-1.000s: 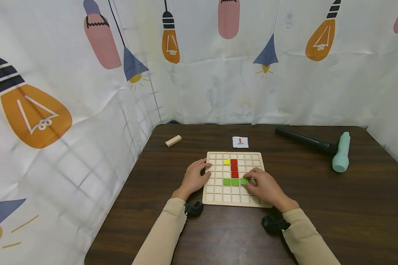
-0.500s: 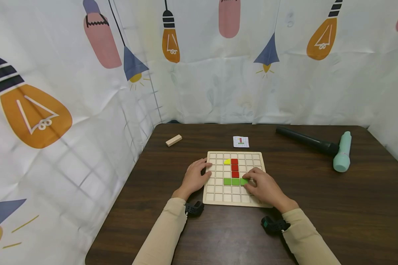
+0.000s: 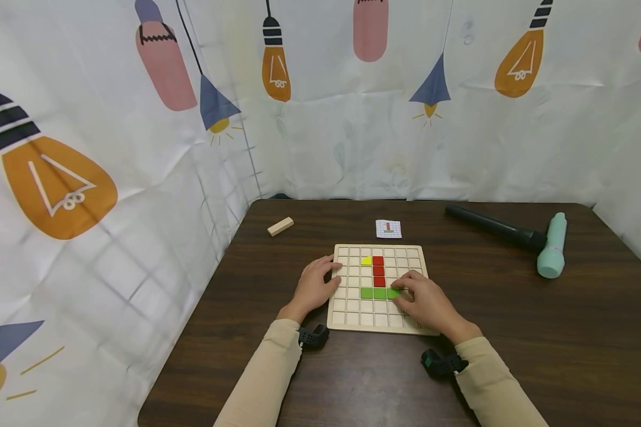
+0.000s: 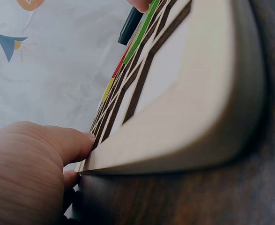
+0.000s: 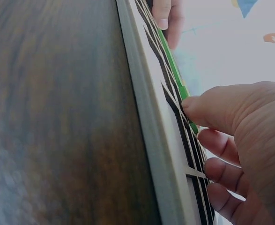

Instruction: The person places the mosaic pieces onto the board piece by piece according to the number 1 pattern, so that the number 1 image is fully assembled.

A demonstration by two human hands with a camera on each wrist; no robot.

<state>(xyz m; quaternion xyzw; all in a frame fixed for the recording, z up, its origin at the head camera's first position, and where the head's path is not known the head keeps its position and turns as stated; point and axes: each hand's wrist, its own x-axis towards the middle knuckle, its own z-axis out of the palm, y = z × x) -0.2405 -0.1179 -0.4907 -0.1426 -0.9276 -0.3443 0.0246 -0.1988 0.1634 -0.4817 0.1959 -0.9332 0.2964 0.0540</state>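
A square wooden grid board [image 3: 347, 320] lies on the table in the head view. Its left edge is touched by my left hand [image 3: 312, 286], thumb and fingers spread along the rim. At the right end of a row of green tiles [image 3: 373, 293], my right hand [image 3: 427, 299] pinches another green tile [image 3: 393, 293] between thumb and index finger, and partly covers it. That tile sits beside the row. Above the row runs a column of red tiles [image 3: 378, 270], with a yellow triangular tile [image 3: 365, 261] left of its top. In the right wrist view, my right thumb [image 5: 200, 108] meets the green tile's edge.
Behind the board lies a small printed pattern card [image 3: 388, 229]. A short wooden bar [image 3: 280, 226] is at the back left. A black rod-like object [image 3: 494, 228] and a mint-green bottle-shaped object [image 3: 552, 246] lie at the right on the dark table [image 3: 363, 373].
The right-hand green tile has slid slightly left against the green row, with my right fingers still on it. My left hand has stayed at the board's edge.
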